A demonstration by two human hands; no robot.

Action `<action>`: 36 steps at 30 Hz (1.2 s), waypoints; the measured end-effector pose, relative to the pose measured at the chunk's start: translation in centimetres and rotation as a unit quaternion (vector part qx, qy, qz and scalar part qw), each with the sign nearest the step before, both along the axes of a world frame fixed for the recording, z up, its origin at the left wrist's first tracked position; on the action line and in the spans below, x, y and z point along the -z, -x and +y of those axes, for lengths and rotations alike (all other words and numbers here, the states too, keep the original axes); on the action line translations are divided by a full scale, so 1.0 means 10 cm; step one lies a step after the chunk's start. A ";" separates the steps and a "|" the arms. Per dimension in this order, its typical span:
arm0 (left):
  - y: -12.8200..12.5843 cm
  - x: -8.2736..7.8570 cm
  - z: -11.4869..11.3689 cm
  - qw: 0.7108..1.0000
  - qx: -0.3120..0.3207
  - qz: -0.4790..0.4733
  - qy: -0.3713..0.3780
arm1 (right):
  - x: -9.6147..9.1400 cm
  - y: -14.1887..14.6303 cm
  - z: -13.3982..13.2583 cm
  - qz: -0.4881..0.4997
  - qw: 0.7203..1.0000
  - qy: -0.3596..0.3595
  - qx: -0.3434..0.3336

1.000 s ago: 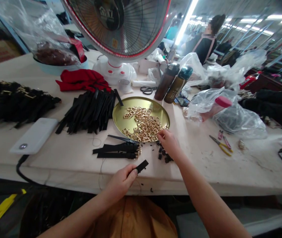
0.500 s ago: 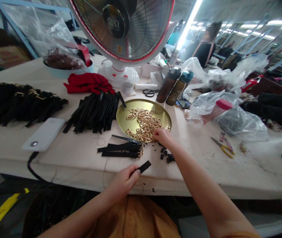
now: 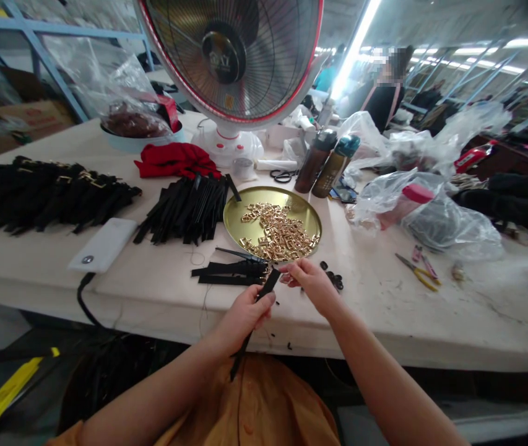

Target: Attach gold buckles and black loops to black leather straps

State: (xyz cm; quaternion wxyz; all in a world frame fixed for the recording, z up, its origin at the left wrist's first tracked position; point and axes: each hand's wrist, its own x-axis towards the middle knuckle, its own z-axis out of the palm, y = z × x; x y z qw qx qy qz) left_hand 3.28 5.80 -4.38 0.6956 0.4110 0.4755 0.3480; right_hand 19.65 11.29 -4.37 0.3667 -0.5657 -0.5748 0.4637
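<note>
My left hand (image 3: 247, 310) grips a black strap (image 3: 270, 282), whose upper end sticks out past my fingers and whose tail hangs down toward my lap. Close to that upper end, my right hand (image 3: 311, 284) pinches a small shiny buckle (image 3: 285, 279), partly hidden by the fingertips. Beyond both hands lies a round gold tray (image 3: 238, 217) with a heap of gold buckles (image 3: 282, 232). Several straps with buckles attached (image 3: 229, 271) lie at the tray's near edge. Small black loops (image 3: 335, 279) are scattered beside my right hand.
A pile of black straps (image 3: 187, 207) lies left of the tray, with buckled straps (image 3: 50, 195) farther left. A white power bank (image 3: 103, 244) has a cable over the table edge. Behind stand a fan (image 3: 226, 62) and bottles (image 3: 317, 161); pliers (image 3: 416, 271) lie right.
My right hand has come back from the tray toward me, carrying a buckle. My left hand has risen slightly, and the strap in it now points up toward the right hand.
</note>
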 end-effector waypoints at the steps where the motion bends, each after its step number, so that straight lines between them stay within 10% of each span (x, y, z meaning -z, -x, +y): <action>1: -0.02 0.00 0.01 0.999 -0.005 -0.026 0.027 | 0.00 0.07 -0.14 0.021 1.000 -0.006 0.005; 8: -0.03 0.02 -0.01 0.998 0.017 -0.034 0.044 | 0.05 0.28 -0.73 -0.076 0.987 -0.141 -0.022; 25: 0.11 -0.08 -0.01 0.993 0.081 0.076 -0.050 | 0.16 0.23 -0.87 -0.029 0.990 -0.139 0.013; 30: 0.20 -0.07 -0.06 0.989 0.091 0.098 -0.059 | 0.22 0.27 -0.89 0.158 0.977 -0.005 0.144; 36: 0.23 -0.04 -0.18 0.935 0.186 0.231 -0.193 | 0.17 0.31 -0.90 0.412 0.870 0.194 0.188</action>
